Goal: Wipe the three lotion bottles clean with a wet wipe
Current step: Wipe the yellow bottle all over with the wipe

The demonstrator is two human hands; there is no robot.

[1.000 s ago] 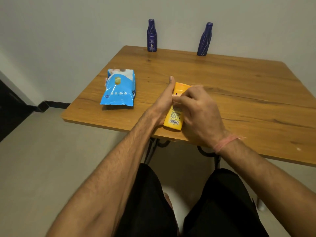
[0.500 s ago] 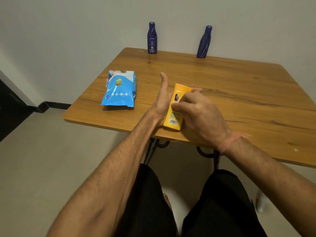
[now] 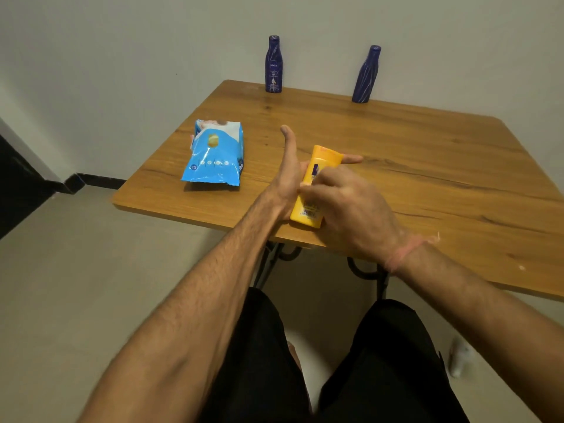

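A yellow lotion bottle (image 3: 323,160) lies tilted over the table's near edge, resting on the straight fingers of my left hand (image 3: 288,175). That hand's thumb stands up, away from the bottle, and a fingertip shows past the bottle's far side. My right hand (image 3: 345,206) covers the bottle's lower right, with its fingers and thumb curled onto the label face. No wipe shows under those fingers. Two dark blue lotion bottles, one on the left (image 3: 273,65) and one on the right (image 3: 366,75), stand upright at the table's far edge by the wall.
A blue wet wipe pack (image 3: 215,155) lies on the wooden table (image 3: 427,166), left of my hands. My legs in black shorts are below the near edge. A small white object (image 3: 459,358) lies on the floor at the right.
My left thumb has lifted off the yellow bottle and now stands apart from it. My right hand has shifted slightly down the bottle's face.
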